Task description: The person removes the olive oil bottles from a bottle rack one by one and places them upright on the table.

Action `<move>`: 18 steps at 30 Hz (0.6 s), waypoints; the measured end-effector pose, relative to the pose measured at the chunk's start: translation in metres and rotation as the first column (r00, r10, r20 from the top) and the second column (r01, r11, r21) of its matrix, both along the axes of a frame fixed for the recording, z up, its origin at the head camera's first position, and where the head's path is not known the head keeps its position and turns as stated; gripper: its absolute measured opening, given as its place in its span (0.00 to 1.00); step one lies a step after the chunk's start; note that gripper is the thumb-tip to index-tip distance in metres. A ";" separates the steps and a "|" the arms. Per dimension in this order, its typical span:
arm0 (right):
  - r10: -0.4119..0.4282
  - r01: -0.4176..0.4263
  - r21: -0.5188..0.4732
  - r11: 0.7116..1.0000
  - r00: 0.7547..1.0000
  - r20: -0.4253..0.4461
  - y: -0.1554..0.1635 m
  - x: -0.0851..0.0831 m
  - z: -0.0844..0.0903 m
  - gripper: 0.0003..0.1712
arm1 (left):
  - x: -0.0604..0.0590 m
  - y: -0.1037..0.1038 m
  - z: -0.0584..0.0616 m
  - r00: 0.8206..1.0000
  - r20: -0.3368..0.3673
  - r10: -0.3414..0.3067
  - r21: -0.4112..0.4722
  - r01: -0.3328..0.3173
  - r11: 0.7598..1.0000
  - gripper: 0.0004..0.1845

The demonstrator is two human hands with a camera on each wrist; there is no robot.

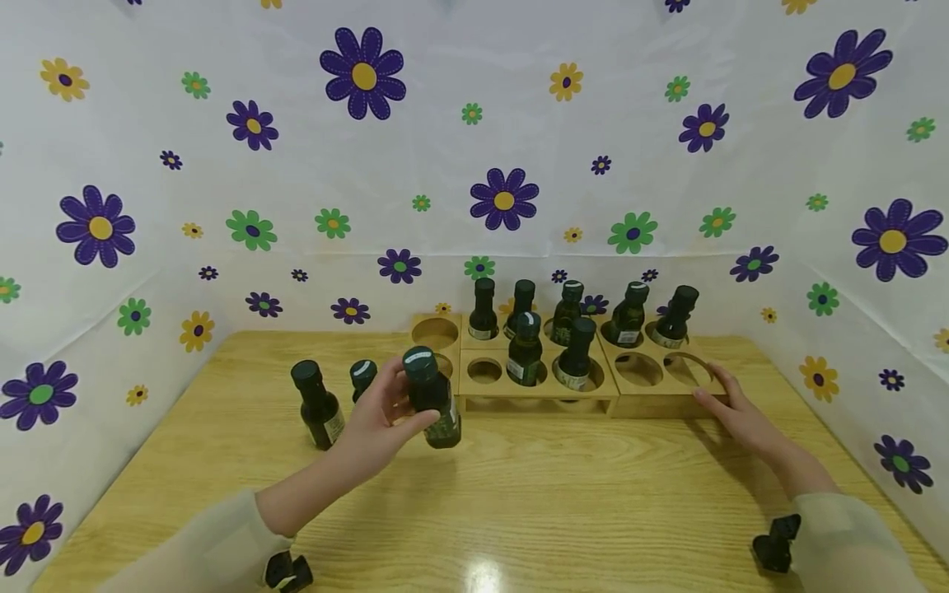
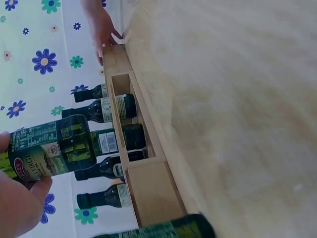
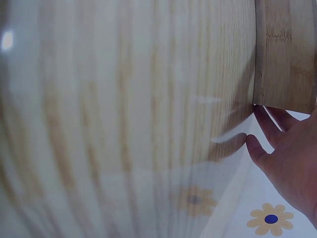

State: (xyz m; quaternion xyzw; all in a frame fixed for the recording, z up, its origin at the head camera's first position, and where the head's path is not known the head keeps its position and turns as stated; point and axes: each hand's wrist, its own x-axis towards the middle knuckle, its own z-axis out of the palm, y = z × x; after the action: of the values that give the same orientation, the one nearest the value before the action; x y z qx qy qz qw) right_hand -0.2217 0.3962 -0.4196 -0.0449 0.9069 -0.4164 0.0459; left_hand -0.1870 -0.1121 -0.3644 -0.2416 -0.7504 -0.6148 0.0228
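Note:
My left hand (image 1: 381, 420) grips a dark green bottle (image 1: 433, 399) by its body and holds it above the table, just left of the wooden rack (image 1: 544, 394). The same bottle (image 2: 49, 148) fills the left wrist view, label toward the camera. Several dark bottles (image 1: 525, 350) stand in the rack's holes; several holes are bare. My right hand (image 1: 730, 408) rests with straight fingers against the rack's right end (image 3: 285, 54). Two more bottles (image 1: 319, 405) stand on the table to the left, one partly hidden behind my left hand.
The wooden table (image 1: 519, 494) is boxed in by flower-print sheets (image 1: 474, 165) at the back and both sides. The rack sits near the back wall. Bare tabletop stretches in front of the rack and between my arms.

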 end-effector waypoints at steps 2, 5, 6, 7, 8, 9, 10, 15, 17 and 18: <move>0.000 0.000 -0.001 1.000 1.000 -0.001 0.000 0.000 0.000 0.42 | 0.008 -0.010 -0.002 1.000 -0.013 0.007 -0.016 -0.007 1.000 0.28; 0.004 -0.004 -0.005 1.000 1.000 0.002 -0.001 -0.001 0.000 0.42 | 0.020 -0.026 -0.006 0.999 -0.031 0.017 -0.030 -0.018 0.999 0.29; 0.005 -0.005 -0.007 1.000 1.000 0.003 -0.001 -0.001 0.000 0.42 | 0.024 -0.032 -0.007 0.999 -0.039 0.026 -0.038 -0.028 0.999 0.29; 0.006 -0.006 -0.007 1.000 1.000 0.005 -0.001 -0.001 0.000 0.42 | 0.027 -0.037 -0.007 0.998 -0.047 0.029 -0.041 -0.031 0.999 0.29; 0.006 -0.006 -0.006 1.000 1.000 0.006 -0.001 -0.002 0.000 0.42 | 0.031 -0.043 -0.008 0.998 -0.053 0.039 -0.047 -0.041 0.998 0.29; 0.006 -0.006 -0.007 1.000 1.000 0.007 -0.001 -0.002 0.000 0.42 | 0.034 -0.049 -0.008 0.997 -0.055 0.053 -0.056 -0.056 0.997 0.29; 0.005 -0.005 -0.009 1.000 1.000 0.008 -0.001 -0.002 -0.001 0.43 | 0.037 -0.055 -0.009 0.996 -0.057 0.066 -0.064 -0.070 0.995 0.28; -0.005 0.005 -0.009 1.000 1.000 0.004 -0.001 -0.001 0.000 0.43 | 0.047 -0.086 -0.013 0.989 -0.075 0.127 -0.102 -0.134 0.986 0.28; -0.006 0.006 -0.005 1.000 1.000 -0.001 -0.001 0.000 0.000 0.43 | 0.050 -0.098 -0.015 0.984 -0.093 0.153 -0.111 -0.163 0.980 0.28; -0.005 0.005 -0.004 1.000 1.000 -0.003 -0.001 0.000 -0.001 0.42 | 0.051 -0.104 -0.015 0.980 -0.104 0.168 -0.117 -0.180 0.977 0.28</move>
State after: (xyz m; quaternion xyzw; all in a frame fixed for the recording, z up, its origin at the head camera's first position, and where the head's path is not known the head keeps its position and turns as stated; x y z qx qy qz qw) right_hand -0.2217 0.3952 -0.4203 -0.0434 0.9062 -0.4185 0.0434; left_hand -0.1357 -0.2159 -0.3798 -0.2044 -0.8042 -0.5498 0.0964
